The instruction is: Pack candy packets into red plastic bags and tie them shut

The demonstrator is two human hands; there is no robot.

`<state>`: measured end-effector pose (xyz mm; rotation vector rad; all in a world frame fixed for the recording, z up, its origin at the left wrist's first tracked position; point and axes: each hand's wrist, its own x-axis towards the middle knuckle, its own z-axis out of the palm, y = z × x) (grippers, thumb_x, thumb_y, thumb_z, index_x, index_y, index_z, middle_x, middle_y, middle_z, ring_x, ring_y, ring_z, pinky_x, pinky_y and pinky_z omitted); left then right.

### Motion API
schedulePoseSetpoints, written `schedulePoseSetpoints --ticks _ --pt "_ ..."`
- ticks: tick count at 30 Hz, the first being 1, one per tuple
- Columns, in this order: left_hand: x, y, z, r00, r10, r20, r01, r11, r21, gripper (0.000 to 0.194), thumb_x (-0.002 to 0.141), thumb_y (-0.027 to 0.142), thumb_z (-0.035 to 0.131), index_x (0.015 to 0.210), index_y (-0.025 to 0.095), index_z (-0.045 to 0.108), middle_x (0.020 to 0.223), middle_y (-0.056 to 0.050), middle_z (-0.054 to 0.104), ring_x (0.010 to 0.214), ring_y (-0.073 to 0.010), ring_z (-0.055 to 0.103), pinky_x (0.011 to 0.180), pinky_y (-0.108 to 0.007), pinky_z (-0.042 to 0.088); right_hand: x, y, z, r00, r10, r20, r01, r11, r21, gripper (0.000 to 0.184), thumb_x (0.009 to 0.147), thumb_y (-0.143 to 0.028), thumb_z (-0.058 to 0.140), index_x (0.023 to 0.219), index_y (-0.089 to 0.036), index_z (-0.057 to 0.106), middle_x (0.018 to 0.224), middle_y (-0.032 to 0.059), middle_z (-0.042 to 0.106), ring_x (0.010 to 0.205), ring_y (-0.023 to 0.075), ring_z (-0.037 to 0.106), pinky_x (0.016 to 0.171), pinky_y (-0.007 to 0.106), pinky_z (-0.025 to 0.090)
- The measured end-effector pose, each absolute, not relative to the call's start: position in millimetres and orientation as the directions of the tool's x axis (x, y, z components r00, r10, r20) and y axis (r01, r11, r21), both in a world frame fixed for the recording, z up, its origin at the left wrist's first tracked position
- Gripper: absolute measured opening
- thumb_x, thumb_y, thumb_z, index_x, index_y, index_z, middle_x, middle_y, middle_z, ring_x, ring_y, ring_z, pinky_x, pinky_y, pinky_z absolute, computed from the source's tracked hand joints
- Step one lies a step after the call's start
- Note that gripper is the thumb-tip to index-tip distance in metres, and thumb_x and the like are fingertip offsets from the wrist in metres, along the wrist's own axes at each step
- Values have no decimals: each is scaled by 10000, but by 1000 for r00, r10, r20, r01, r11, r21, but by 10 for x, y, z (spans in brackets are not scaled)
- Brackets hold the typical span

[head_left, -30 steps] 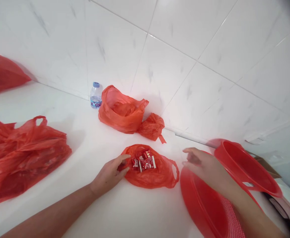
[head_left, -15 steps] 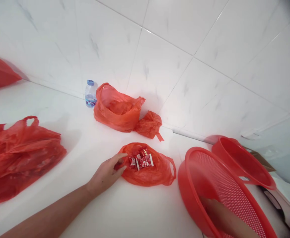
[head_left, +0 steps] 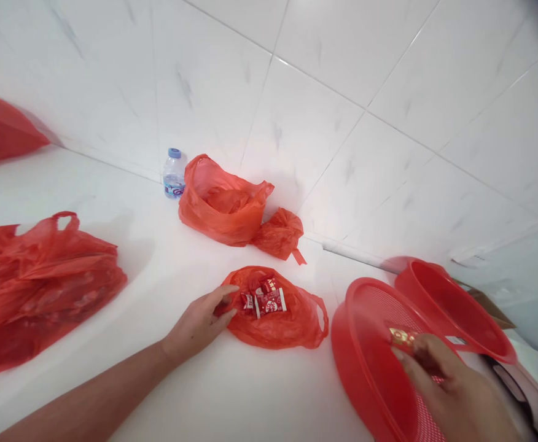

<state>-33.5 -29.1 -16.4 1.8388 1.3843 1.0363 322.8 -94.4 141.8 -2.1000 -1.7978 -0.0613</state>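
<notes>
My left hand [head_left: 207,319] pinches the left rim of a small red plastic bag [head_left: 278,334] on the white tabletop. Inside its mouth lie several small wrapped packets [head_left: 269,302], red with white print. My right hand [head_left: 448,380] is above a red mesh basket [head_left: 358,344], its fingers closed on a small red and gold wrapped packet [head_left: 401,337]. The basket leans tilted at the right, and my forearm and hand hide part of its inside.
A red bag [head_left: 223,209] and a knotted smaller one [head_left: 279,236] stand by the tiled wall, beside a water bottle [head_left: 174,175]. Another large red bag [head_left: 57,282] lies at left. Behind the mesh basket is a second red basket [head_left: 462,307].
My right hand has risen out of the mesh basket and now shows a red and gold packet in its fingers. My left hand stays on the bag's rim. The view has shifted slightly.
</notes>
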Motion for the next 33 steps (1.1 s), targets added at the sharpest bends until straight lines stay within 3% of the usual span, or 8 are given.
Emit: schedulePoseSetpoints --ticks 3,6,10,13,15,20,27,33 --pt "-334 -288 -170 160 962 221 481 -272 834 372 861 302 447 1232 289 431 906 1 634 765 -150 592 692 -281 492 2735 -1053 1254 75 965 250 892 47 -450 182 781 -452 533 816 -279 578 825 42 669 748 224 627 627 289 493" --pt "-330 -294 -157 148 963 227 487 -270 830 371 856 293 444 1226 272 439 880 4 623 749 -144 585 684 -276 488 2263 -942 945 -90 993 79 767 120 -630 197 846 -420 481 842 -250 579 811 38 660 743 197 613 635 266 480" --pt "-328 -306 -139 130 962 242 484 -274 831 362 849 297 448 1209 262 459 841 13 625 721 -140 587 663 -264 488 1866 -611 640 -104 994 27 730 95 -677 204 863 -395 464 772 -227 536 721 6 611 642 166 557 587 269 445" --pt "-335 -306 -144 129 958 257 469 -287 835 369 852 297 448 1220 265 449 869 11 630 722 -137 592 646 -258 489 1822 -460 561 -17 998 64 682 58 -729 259 834 -406 516 1025 -236 559 883 26 643 793 189 598 690 292 477" --pt "-340 -303 -150 134 958 252 467 -285 837 373 856 289 449 1228 271 437 880 13 625 719 -132 584 644 -254 488 1914 -438 537 75 993 95 665 21 -747 341 829 -425 522 1116 -240 539 964 40 644 868 199 602 742 301 482" --pt "-343 -291 -159 159 963 217 496 -267 826 383 851 265 451 1232 279 423 878 20 619 729 -134 575 685 -267 483 2357 -477 448 123 990 67 681 -35 -731 308 839 -431 498 1039 -216 590 1040 64 642 895 211 599 775 310 480" --pt "-338 -287 -173 143 971 191 484 -237 842 373 855 287 454 1227 281 426 898 10 613 751 -137 576 691 -258 480 2693 -489 411 187 981 43 733 -111 -671 291 819 -472 516 963 -231 590 877 31 616 730 176 565 658 275 470" --pt "-334 -297 -155 127 972 200 479 -236 845 355 857 297 457 1211 278 437 867 12 594 756 -140 562 698 -260 475 2679 -516 169 399 899 180 732 -194 -652 526 764 -533 568 1180 -229 460 999 50 549 690 156 525 605 268 458"
